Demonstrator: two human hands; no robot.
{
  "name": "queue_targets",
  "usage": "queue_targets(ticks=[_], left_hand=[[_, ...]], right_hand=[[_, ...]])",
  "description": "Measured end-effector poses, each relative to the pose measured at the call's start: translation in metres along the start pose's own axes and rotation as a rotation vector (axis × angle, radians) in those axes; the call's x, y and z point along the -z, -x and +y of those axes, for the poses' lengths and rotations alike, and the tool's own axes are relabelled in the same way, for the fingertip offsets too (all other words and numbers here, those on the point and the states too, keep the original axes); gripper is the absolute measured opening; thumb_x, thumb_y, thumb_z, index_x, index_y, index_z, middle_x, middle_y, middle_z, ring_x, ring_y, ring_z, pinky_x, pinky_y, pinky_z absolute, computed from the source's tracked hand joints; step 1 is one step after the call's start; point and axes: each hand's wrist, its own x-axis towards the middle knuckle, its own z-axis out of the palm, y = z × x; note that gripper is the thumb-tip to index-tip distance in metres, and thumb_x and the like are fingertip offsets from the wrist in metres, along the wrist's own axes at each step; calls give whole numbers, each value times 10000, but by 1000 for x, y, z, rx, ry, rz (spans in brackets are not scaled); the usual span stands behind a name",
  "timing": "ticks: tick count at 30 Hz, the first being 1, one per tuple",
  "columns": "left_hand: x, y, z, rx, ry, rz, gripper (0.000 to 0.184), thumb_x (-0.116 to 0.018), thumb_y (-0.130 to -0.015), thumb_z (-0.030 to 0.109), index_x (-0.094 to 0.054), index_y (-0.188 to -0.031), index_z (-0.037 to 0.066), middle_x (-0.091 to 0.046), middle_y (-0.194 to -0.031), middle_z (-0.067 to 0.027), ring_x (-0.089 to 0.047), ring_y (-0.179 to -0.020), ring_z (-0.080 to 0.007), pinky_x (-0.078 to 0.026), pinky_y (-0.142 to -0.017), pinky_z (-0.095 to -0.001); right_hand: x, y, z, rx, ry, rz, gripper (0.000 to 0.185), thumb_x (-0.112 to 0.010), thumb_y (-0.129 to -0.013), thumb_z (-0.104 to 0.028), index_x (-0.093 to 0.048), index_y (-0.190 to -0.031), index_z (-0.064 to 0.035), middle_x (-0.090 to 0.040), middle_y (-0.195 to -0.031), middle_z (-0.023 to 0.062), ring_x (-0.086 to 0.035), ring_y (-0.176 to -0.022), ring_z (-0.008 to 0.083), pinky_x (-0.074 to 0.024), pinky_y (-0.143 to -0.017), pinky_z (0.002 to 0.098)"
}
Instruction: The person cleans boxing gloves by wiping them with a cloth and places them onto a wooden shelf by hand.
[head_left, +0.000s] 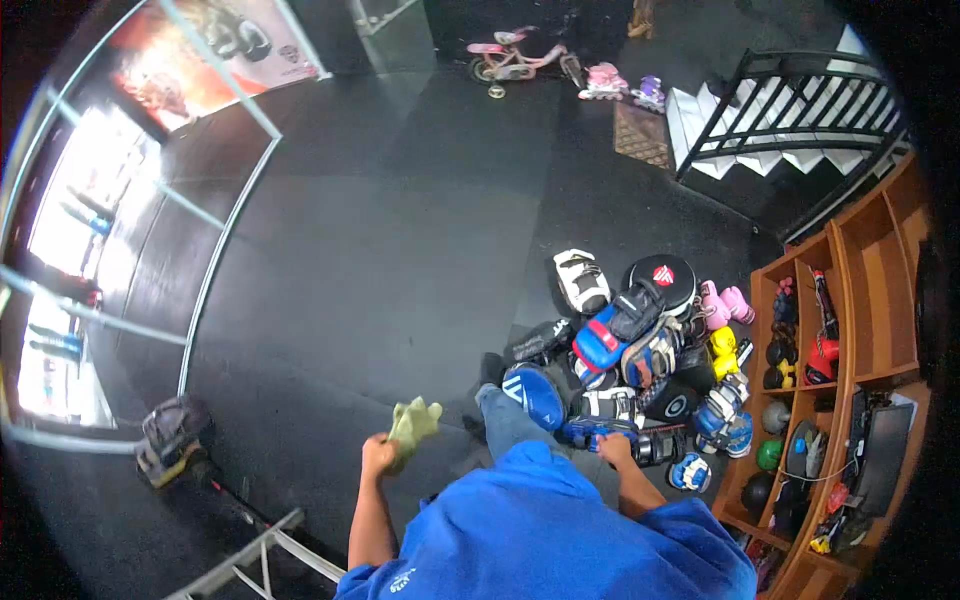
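Note:
My left hand (378, 455) is closed on a pale yellow-green cloth (413, 425), which sticks up above the fist over the dark floor. My right hand (614, 448) is low at the front edge of a pile of training pads, by a blue pad (585, 432); its fingers look curled, and what they hold, if anything, is too small to make out. Beside it lie a round blue pad (533, 396) and a black and white pad (608, 405). Further back in the pile are a red and blue pad (598, 343), a white pad (581, 281) and a round black pad (663, 284).
Wooden shelves (845, 300) with balls and gear stand at the right. Pink gloves (727, 304) lie near them. A pink bicycle (525, 62), skates (604, 81) and a stair railing (800, 110) are at the back. A metal frame (203, 300) and a black machine (175, 440) are at the left.

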Motion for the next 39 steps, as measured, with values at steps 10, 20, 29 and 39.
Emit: queue_targets(ticks=[10,20,29,39], left_hand=[[20,-99,-60,128,-295,-436,296,-503,-797,337,-668,-814,93,-663,-826,-137,-642,-746,-310,-489,-632,-434],[132,-495,234,-746,-879,-382,235,-592,-738,319,-656,-781,97,-672,-815,-102,-656,-770,-275,-507,-648,-398],[174,-755,778,-856,-1014,-260,375,-559,-775,313,-641,-989,17,-618,-1047,-209,-596,-979,-344,-460,-850,-434],[62,-750,1044,-1011,-596,-212,315,-643,-772,300,-636,-953,42,-634,-915,-214,-607,-868,-372,-473,-759,-429]], right_hand=[[341,43,-410,967,-645,460,239,-485,-923,-146,-629,-1048,-2,-632,-819,91,-592,-799,141,-463,-731,278],[567,130,-548,2141,-359,411,250,-618,-837,-274,-568,-1063,-181,-630,-811,69,-611,-692,141,-538,-731,303],[662,57,-590,1851,-509,785,557,-321,-955,-484,-538,-637,-82,-501,-459,35,-508,-383,119,-494,-440,244],[826,-62,-500,1868,-407,1103,173,-527,-896,-184,-532,-743,-105,-482,-462,-7,-486,-368,85,-468,-385,229]])
